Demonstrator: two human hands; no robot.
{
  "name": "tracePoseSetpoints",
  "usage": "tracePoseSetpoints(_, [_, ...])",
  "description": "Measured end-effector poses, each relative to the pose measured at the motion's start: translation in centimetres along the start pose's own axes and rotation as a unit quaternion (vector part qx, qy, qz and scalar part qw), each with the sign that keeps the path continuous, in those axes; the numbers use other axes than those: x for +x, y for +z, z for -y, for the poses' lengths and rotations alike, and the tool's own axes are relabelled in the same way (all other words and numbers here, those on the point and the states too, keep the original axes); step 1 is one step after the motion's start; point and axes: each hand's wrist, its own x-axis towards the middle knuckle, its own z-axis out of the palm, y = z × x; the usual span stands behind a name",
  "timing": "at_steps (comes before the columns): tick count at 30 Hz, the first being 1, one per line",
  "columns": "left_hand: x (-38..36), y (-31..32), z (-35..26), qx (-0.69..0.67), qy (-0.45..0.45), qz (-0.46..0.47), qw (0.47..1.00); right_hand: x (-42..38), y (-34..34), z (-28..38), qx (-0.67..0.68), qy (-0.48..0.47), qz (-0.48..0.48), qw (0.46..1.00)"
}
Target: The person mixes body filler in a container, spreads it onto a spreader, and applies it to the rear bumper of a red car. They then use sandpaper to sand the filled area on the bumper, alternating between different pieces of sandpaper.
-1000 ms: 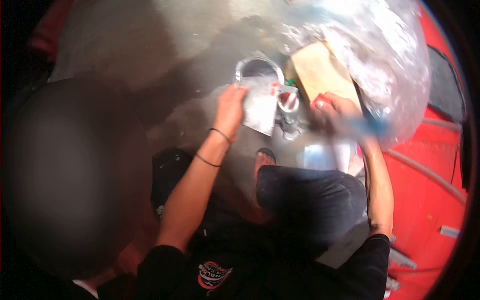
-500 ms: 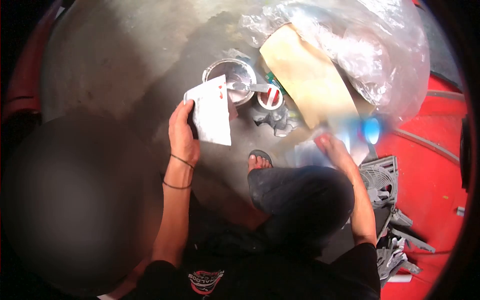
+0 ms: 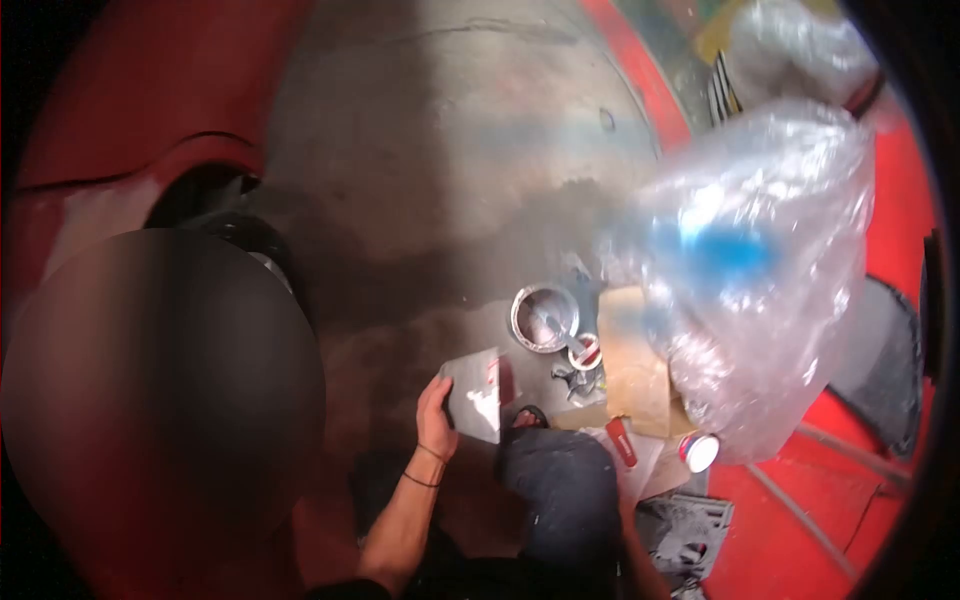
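My left hand point(image 3: 434, 415) is closed on the edge of a flat, pale mixing board point(image 3: 472, 400) with red smears near its upper right corner. Up and to the right of the board stands an open metal can point(image 3: 515, 318) with greyish stuff inside. A flat metal spatula point(image 3: 565, 336) leans across its rim, beside a small round white-rimmed lid point(image 3: 584, 352) with red in it. Of my right arm only part of the forearm point(image 3: 645, 558) shows at the bottom; the hand is hidden near my knee. A red tube-like item point(image 3: 621, 442) with pale lettering lies on paper just above.
Brown cardboard point(image 3: 637, 370) and a large clear plastic sheet point(image 3: 765, 290) lie right of the can. A small white-topped round container point(image 3: 698, 452) sits near a red panel point(image 3: 800, 500). Grey plastic parts point(image 3: 685, 530) lie at lower right. A red car body point(image 3: 150, 90) is at upper left.
My view has lifted and swung, so the can and board appear lower and further right. My right hand, earlier on the red item, has drawn back; that item now lies on the paper.
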Motion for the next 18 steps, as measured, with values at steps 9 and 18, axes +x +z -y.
tracePoseSetpoints(9, [-25.8, -2.1, -10.4, -0.112, 0.051, -0.186, 0.975, -10.2, -13.8, -5.9, -0.086, -0.049, 0.378, 0.92])
tracePoseSetpoints(18, [-38.3, 7.6, -18.5, -0.334, 0.114, -0.102, 0.93, -2.9, -16.2, 19.9, -0.009, -0.082, 0.251, 0.964])
